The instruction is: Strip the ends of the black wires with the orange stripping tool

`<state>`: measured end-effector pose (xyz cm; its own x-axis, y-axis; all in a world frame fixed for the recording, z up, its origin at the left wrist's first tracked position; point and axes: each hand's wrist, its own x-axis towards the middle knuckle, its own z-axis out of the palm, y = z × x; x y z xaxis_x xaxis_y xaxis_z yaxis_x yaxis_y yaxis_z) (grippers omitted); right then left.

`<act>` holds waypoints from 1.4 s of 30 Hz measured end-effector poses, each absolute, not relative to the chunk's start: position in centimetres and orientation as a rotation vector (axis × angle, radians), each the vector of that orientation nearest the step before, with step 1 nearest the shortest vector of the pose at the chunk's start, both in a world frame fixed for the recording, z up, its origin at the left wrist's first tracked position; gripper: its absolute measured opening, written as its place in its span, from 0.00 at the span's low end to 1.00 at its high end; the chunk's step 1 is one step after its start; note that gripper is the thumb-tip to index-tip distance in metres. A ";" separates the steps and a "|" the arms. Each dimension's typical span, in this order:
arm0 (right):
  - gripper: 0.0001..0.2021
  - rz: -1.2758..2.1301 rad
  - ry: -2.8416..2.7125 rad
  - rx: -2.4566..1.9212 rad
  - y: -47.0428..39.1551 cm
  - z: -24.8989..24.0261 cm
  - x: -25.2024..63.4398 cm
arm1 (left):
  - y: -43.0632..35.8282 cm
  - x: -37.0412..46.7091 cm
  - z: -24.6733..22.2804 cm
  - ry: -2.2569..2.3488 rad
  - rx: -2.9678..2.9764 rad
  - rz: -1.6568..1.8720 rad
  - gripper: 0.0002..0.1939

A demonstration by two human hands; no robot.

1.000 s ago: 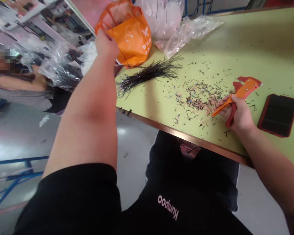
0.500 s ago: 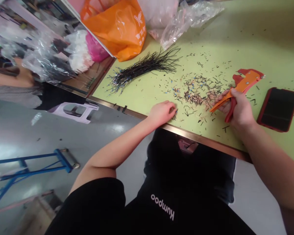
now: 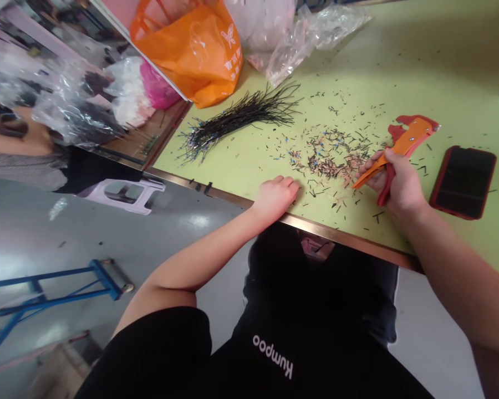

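My right hand (image 3: 406,185) is wrapped around the handles of an orange and red wire stripper (image 3: 411,136), its jaws pointing away from me over the table. My left hand (image 3: 275,197) rests near the table's front edge with its fingers curled under; whatever may be in them is hidden. Between the two hands lie many short black and brownish wire scraps (image 3: 326,163), some with blue bits. Farther left is a bundle of long black wires (image 3: 241,117) with blue and pale ends.
The green table (image 3: 419,77) has a metal front edge. A phone (image 3: 463,183) in a red case lies to the right. At the back stand an orange bag (image 3: 195,52) and clear plastic bags (image 3: 299,44). A person's arm (image 3: 19,141) and a blue metal frame (image 3: 66,280) show at left.
My left hand has turned palm-down and its fingers have curled under, so the opening by the thumb no longer shows. My right hand keeps its grip on the wire stripper. The view has shifted slightly.
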<state>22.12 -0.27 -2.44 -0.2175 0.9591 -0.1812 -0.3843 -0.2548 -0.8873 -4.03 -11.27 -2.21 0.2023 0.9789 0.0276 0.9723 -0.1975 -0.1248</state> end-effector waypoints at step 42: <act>0.15 1.770 -1.059 -0.833 -0.9 -2.9 22.6 | -6.0 -2.7 0.6 -2.174 -2.258 -0.292 0.08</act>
<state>22.62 -0.92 -2.88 -0.3825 0.9184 -0.1014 -0.3451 -0.2438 -0.9063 -2.75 -5.95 0.64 0.0291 0.9912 0.1289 0.9901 -0.0463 0.1323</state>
